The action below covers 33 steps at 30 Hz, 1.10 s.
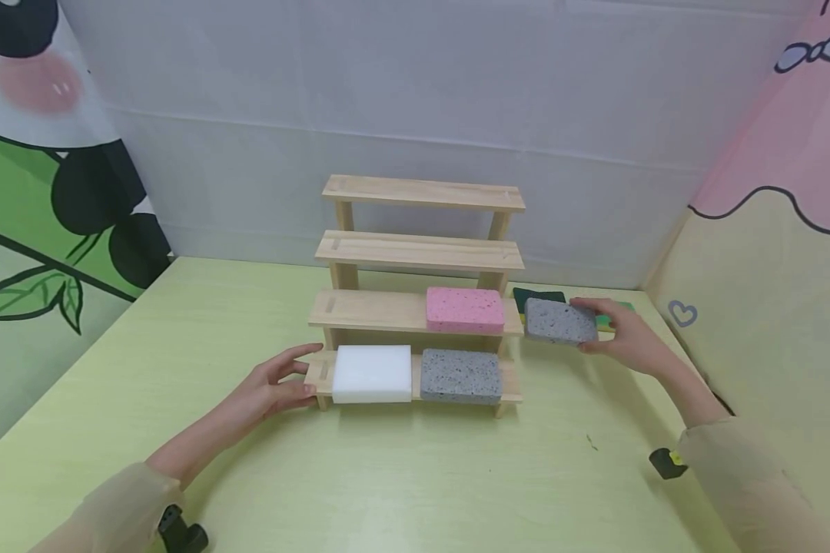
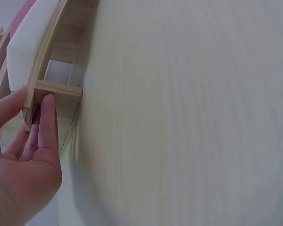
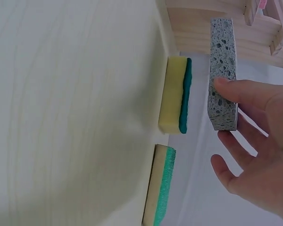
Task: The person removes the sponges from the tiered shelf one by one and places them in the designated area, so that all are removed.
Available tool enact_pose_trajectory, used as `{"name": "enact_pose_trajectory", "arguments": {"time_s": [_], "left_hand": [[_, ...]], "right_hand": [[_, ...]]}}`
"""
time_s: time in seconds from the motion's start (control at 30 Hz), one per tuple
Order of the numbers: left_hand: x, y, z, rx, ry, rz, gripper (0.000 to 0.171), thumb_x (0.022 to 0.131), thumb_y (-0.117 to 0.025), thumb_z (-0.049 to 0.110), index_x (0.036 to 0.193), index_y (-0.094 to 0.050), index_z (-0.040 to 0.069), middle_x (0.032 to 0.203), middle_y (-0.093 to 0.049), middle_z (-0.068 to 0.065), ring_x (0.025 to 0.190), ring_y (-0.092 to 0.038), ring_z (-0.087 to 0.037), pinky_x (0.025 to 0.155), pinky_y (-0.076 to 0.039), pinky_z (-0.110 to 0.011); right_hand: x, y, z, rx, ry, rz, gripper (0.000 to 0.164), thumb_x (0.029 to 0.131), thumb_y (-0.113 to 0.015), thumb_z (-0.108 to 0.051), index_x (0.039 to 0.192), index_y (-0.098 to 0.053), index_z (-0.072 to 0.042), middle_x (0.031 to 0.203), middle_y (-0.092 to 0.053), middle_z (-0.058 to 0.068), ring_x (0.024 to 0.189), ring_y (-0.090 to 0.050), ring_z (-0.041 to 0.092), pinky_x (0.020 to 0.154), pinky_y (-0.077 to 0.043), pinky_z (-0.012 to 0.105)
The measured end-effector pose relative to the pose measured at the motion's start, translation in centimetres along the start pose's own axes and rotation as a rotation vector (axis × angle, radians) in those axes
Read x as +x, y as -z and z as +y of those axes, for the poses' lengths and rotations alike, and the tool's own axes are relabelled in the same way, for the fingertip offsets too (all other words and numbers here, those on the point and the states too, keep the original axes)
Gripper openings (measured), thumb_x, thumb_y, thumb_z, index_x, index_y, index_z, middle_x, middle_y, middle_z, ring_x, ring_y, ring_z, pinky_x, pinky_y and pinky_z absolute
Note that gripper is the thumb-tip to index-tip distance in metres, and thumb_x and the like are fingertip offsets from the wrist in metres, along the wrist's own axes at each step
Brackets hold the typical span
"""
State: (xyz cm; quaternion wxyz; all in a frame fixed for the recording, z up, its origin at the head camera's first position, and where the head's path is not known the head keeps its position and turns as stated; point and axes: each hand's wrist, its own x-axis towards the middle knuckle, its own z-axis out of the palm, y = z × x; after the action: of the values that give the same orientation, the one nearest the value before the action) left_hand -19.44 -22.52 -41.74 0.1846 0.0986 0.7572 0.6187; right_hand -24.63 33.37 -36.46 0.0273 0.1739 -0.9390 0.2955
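A four-tier wooden step rack (image 1: pixel 370 309) stands at the middle of the table. My left hand (image 1: pixel 277 384) grips the left end of its lowest shelf, thumb above and fingers beneath in the left wrist view. My right hand (image 1: pixel 625 334) pinches a grey sponge (image 1: pixel 560 321) by its right end, raised beside the rack's right side; the right wrist view shows the thumb (image 3: pixel 231 89) on its pitted edge. On the lowest shelf lie a white sponge (image 1: pixel 372 374) and another grey sponge (image 1: pixel 460 376). A pink sponge (image 1: pixel 465 309) lies at the right of the shelf above.
Behind the held sponge, two scouring sponges lie on the table: a yellow one with a dark green side (image 3: pixel 175 96) and one with a lighter green side (image 3: pixel 161 186). A grey cloth backdrop (image 1: pixel 415 92) hangs behind the rack, and a printed panel (image 1: pixel 768 307) borders the right.
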Motion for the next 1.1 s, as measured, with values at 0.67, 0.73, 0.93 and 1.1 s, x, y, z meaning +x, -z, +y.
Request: {"name": "enact_pose_trajectory", "arguments": {"time_s": [0.67, 0.73, 0.93, 1.1], "left_hand": [[0.0, 0.1, -0.1, 0.008, -0.005, -0.003, 0.074, 0.093, -0.066, 0.018, 0.156, -0.026, 0.014, 0.131, -0.049, -0.018, 0.104, -0.066, -0.012, 0.094, -0.058, -0.028], [0.0, 0.1, -0.1, 0.008, -0.005, -0.002, 0.074, 0.093, -0.066, 0.018, 0.156, -0.026, 0.014, 0.131, -0.048, -0.019, 0.104, -0.066, -0.012, 0.093, -0.058, -0.028], [0.0, 0.1, -0.1, 0.009, -0.005, -0.001, 0.074, 0.093, -0.066, 0.019, 0.156, -0.026, 0.015, 0.131, -0.048, -0.019, 0.104, -0.066, -0.012, 0.094, -0.058, -0.028], [0.0, 0.1, 0.0, 0.011, 0.002, -0.003, 0.073, 0.093, -0.066, 0.019, 0.156, -0.028, 0.017, 0.132, -0.047, -0.019, 0.105, -0.065, -0.012, 0.094, -0.058, -0.028]], "right_hand": [[0.4, -2.5, 1.1, 0.031, 0.027, -0.100, 0.073, 0.077, -0.081, -0.005, 0.141, -0.047, 0.003, 0.137, -0.052, 0.028, 0.125, -0.048, 0.044, 0.101, -0.041, 0.066], [0.4, -2.6, 1.1, 0.027, 0.017, -0.109, 0.073, 0.077, -0.081, -0.006, 0.141, -0.047, 0.004, 0.138, -0.051, 0.028, 0.125, -0.048, 0.045, 0.102, -0.041, 0.065], [0.5, -2.8, 1.4, 0.001, -0.005, -0.121, 0.074, 0.076, -0.081, -0.005, 0.141, -0.047, 0.004, 0.141, -0.048, 0.030, 0.125, -0.048, 0.048, 0.103, -0.042, 0.064], [0.6, -3.0, 1.9, 0.016, -0.010, -0.142, 0.074, 0.075, -0.082, -0.006, 0.141, -0.049, 0.003, 0.141, -0.049, 0.028, 0.125, -0.048, 0.048, 0.102, -0.043, 0.063]]}}
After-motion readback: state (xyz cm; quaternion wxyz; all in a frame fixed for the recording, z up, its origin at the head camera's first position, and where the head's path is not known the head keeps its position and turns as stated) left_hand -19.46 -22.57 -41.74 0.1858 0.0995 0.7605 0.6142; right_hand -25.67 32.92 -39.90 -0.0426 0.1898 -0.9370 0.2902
